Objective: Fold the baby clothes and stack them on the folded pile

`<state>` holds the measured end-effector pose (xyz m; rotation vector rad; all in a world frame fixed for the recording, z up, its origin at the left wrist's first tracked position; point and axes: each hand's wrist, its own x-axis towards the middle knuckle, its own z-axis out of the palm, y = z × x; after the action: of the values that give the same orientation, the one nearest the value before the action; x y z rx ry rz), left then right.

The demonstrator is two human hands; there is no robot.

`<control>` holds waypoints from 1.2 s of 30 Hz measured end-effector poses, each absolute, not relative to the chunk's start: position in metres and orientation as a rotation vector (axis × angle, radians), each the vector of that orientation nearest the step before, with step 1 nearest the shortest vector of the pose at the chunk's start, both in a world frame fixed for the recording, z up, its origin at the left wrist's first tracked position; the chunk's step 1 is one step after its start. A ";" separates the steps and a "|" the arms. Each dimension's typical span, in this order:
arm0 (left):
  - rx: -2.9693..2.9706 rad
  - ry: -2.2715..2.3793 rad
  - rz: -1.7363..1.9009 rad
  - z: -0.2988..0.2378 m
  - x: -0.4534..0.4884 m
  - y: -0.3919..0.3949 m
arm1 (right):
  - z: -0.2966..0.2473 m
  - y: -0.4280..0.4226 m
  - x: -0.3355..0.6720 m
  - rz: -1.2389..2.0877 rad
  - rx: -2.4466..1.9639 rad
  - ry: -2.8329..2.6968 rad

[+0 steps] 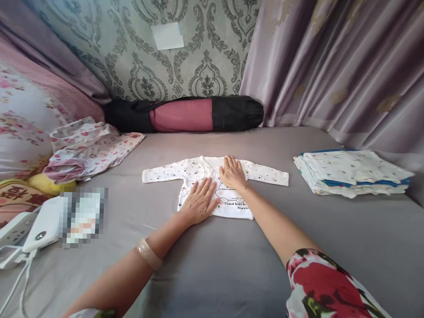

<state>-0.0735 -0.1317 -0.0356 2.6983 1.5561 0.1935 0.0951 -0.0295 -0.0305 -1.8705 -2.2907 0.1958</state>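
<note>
Across the smooth grey bed sheet (222, 266), centrally, lies a small white printed long-sleeved shirt (227, 199), under the left hand (200, 201) and right hand (233, 172), each grip flat, clamping nothing; light, even outward pressure should best smooth creases.

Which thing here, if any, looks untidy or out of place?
The heart-print cloth at far left looks slightly odd: it lies rumpled, while the white shirt is spread flat and the clothes pile is stacked.

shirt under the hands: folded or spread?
Spread: the shirt lies flat, both its sleeves out to the sides, left hand and right hand resting on top.
</note>
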 end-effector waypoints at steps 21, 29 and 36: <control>2.644 1.665 0.307 -0.006 -0.038 -0.101 | -0.011 -0.061 0.168 0.359 -1.982 -2.201; 2.580 1.305 0.434 -0.024 0.032 -0.034 | -0.024 -0.069 0.163 0.231 -1.938 -2.266; 2.506 1.382 0.454 -0.042 0.038 -0.025 | -0.028 -0.065 0.164 0.265 -2.018 -2.172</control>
<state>0.0382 -0.0246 -0.0419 2.5057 1.3822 0.4541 0.1645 -0.0649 -0.0277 -2.0177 -2.1720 0.2654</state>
